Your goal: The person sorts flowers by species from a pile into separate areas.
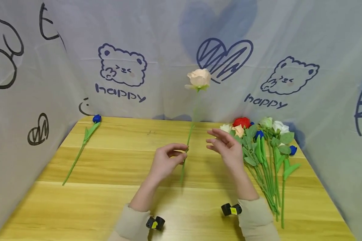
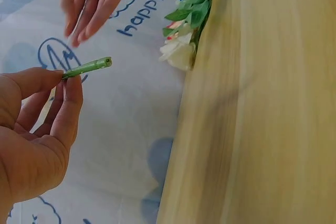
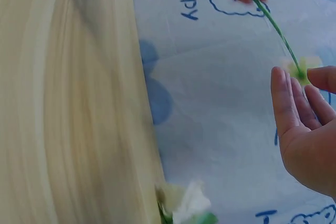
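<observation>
Pale rose: pinkish-white bloom [image 1: 198, 79], long green stem [image 1: 189, 135]; held up over the table [image 1: 108, 207] near the middle, near upright, top leaning slightly right; bloom up against the cloth in head view.
Left hand: [image 1: 166, 160] pinches the stem between thumb and fingers, low down; short cut end pokes out past the fingertips in left wrist view.
Right hand: [image 1: 227, 147] holds nothing, fingers extended and slightly bent, raised beside the stem, apart from it.
Flower bunch: [image 1: 260, 150] lies on the table's right side, stems toward the person, overlapping; red flower [image 1: 241, 123], peach rose [image 1: 238, 131], white rose [image 1: 280, 127], pale green bloom [image 1: 265, 122], some blue ones.
Lone blue flower: [image 1: 92, 130] left side of table, well apart from the bunch, bloom toward the back.
Wrists: beige sleeves [image 1: 254, 214], small black devices [image 1: 155, 223] with yellow labels.
Backdrop: pale cloth [image 1: 169, 33] with bears, hearts, "happy".
</observation>
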Demonstrator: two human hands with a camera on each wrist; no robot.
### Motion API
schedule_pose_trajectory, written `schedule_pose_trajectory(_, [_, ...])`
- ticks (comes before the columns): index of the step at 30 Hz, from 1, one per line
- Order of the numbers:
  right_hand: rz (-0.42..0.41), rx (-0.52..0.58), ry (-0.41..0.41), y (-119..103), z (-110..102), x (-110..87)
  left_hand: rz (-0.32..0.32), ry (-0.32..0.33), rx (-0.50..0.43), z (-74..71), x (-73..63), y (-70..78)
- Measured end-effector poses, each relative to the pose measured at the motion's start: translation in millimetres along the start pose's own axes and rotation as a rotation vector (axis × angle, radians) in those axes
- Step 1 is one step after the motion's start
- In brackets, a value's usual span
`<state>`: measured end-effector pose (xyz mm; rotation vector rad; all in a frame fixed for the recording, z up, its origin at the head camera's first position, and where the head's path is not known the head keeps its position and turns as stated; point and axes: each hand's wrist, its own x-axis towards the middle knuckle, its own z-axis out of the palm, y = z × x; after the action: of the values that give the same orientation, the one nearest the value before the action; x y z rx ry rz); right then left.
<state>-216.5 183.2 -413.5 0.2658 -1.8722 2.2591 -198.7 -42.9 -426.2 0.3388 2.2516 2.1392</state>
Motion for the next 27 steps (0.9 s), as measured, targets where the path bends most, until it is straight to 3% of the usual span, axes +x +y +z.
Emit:
schedule_pose_trajectory(5, [-0.018,-0.027,0.055,-7.7,-18.3,-0.4,-0.012,0.044,0.012,-15.6,-4.6,1.6])
schedule_pose_trajectory(11, [0.023,-0.090,0.136,-11.7,-51.8,-4.0,-0.058,0.071,0.063,-35.2,-10.5,-2.5])
schedule_pose_trajectory(20, [0.087,-0.195,0.200,-13.7,-118.4,-13.2,-0.163,0.090,0.182,-64.5,-18.3,-17.0])
schedule_pose_trajectory(25, [0.130,-0.264,0.208,-14.5,-162.0,-15.4,-0.205,0.081,0.230,-72.6,-21.4,-23.3])
schedule_pose_trajectory(27, [0.157,-0.338,0.206,-15.1,-178.4,-15.8,-0.211,0.075,0.243,-74.5,-22.1,-26.6])
